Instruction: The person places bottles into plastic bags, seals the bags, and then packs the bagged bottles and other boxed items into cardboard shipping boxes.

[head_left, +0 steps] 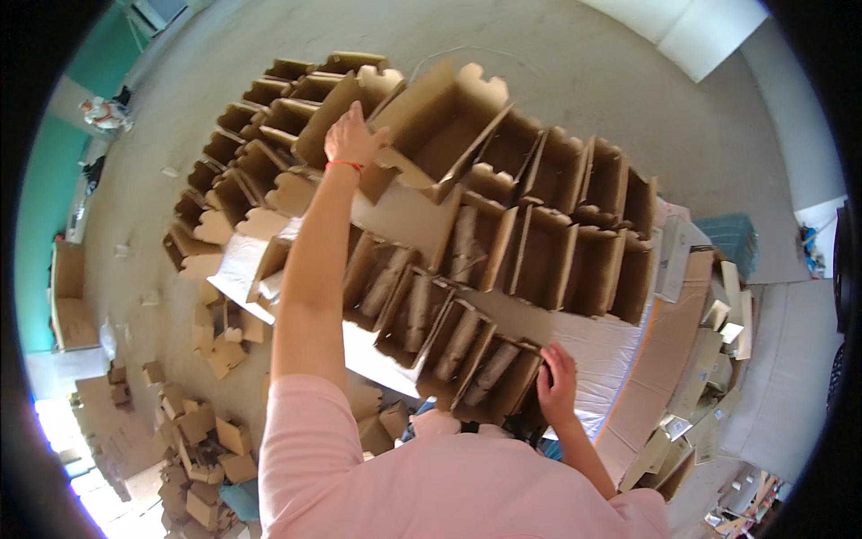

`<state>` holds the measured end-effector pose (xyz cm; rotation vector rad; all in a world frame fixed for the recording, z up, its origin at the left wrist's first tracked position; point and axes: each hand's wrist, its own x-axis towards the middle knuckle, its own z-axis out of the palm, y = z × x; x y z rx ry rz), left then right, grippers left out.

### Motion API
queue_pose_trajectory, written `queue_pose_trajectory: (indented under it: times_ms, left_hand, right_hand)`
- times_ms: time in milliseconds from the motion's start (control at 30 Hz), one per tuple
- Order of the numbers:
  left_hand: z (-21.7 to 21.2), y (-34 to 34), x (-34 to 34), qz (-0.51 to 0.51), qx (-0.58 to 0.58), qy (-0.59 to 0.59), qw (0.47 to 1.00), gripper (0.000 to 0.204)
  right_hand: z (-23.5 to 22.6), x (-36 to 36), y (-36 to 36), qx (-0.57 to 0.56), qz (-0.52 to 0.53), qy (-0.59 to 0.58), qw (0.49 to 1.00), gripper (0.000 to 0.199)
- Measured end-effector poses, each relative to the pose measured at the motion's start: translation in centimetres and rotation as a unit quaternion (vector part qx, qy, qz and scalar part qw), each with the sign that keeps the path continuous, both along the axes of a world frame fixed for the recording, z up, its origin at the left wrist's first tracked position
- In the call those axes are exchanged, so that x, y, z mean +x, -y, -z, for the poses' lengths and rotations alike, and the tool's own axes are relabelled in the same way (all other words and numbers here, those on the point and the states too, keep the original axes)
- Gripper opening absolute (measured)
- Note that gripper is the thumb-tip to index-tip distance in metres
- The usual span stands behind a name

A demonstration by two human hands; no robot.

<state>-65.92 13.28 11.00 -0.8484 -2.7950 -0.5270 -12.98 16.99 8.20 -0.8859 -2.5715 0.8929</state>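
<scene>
Far out in the middle, my left hand (pixel 353 142), with a red cord at the wrist, is closed at the corner of a large open cardboard box (pixel 442 121). That box sits tilted, higher than its neighbours, and the underside of its corner is hidden. Another open box (pixel 328 121) stands right beside the same hand. Close to my body, my right hand (pixel 558 382) grips the right edge of a nearer cardboard box (pixel 516 395). Inside this box lies a brown, roll-like piece (pixel 491 372). Similar pieces lie in several boxes to its left, including a roll (pixel 417 310).
Rows of open boxes (pixel 546 256) spread to the right, and more boxes (pixel 256 166) stand at the far left. They rest over a silvery sheet (pixel 597 355). Loose cardboard pieces (pixel 202 449) are heaped at lower left. Flattened cartons (pixel 687 395) lie at the right.
</scene>
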Motion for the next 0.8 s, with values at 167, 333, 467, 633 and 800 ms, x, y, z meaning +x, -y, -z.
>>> queue_pose_trajectory:
  times_ms: [167,333,467,633,800]
  left_hand:
    - [3.2,-5.6,-4.4,0.0,-0.176,0.218,0.96,0.049]
    - [4.9,-5.4,-3.4,0.011,-0.132,0.134,0.982,0.035]
    - [2.7,-2.0,-3.8,0.012,-0.087,0.054,0.995,0.041]
    - [-7.6,4.8,-3.5,0.0,-0.024,-0.009,1.0,0.05]
    - [-15.5,13.0,1.4,-0.017,0.196,0.028,0.98,0.053]
  right_hand:
    - [-0.2,2.4,-0.3,-0.045,0.065,-0.002,0.997,0.032]
    - [0.3,3.1,-1.1,-0.02,0.082,-0.006,0.996,0.032]
    - [1.3,3.2,-1.5,-0.023,0.083,-0.008,0.996,0.033]
    - [1.8,6.1,-1.0,0.059,0.153,0.019,0.986,0.063]
    - [4.2,12.3,1.0,-0.345,0.296,0.029,0.89,0.093]
